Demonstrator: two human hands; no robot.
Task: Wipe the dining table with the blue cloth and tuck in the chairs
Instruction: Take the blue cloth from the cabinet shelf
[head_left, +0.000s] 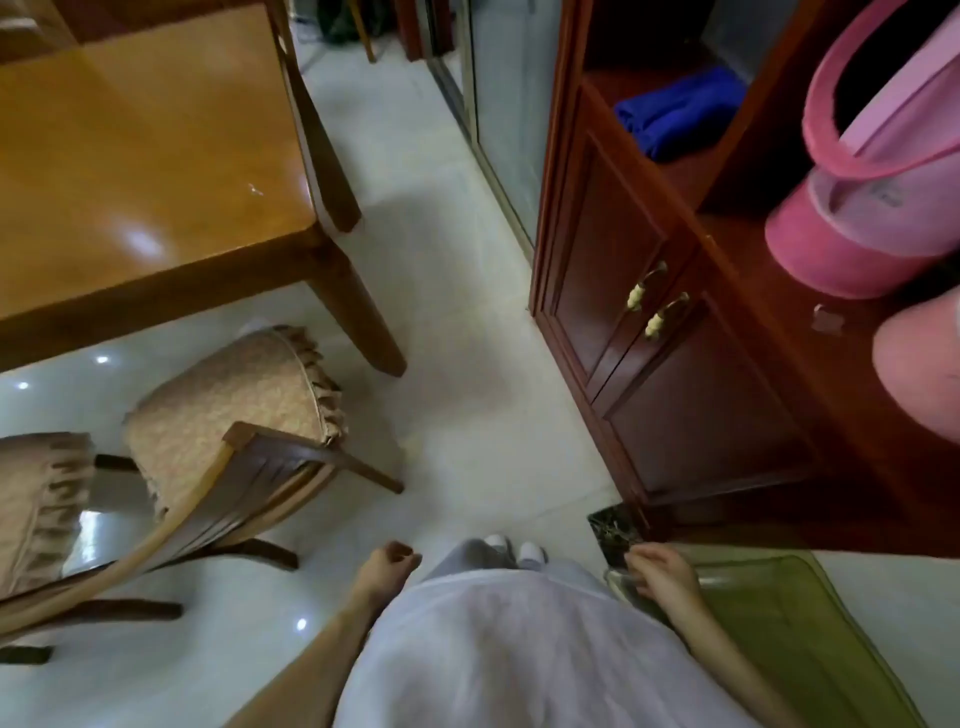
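The blue cloth (675, 111) lies crumpled on an open shelf of the dark red cabinet (670, 364) at the upper right. The glossy wooden dining table (130, 171) fills the upper left. Two chairs with beige frilled seat covers stand pulled out from the table: one chair (234, 415) near the table leg, another chair (36, 499) at the left edge. My left hand (389, 566) hangs at my side, fingers loosely curled, holding nothing. My right hand (660, 571) also hangs loosely curled and holds nothing.
Pink tubs (857, 171) sit on the cabinet's shelf at the right. A green mat (789, 623) lies on the floor at lower right. A third chair's back (311, 130) stands against the table's far side. White tiled floor (467, 415) runs between table and cabinet.
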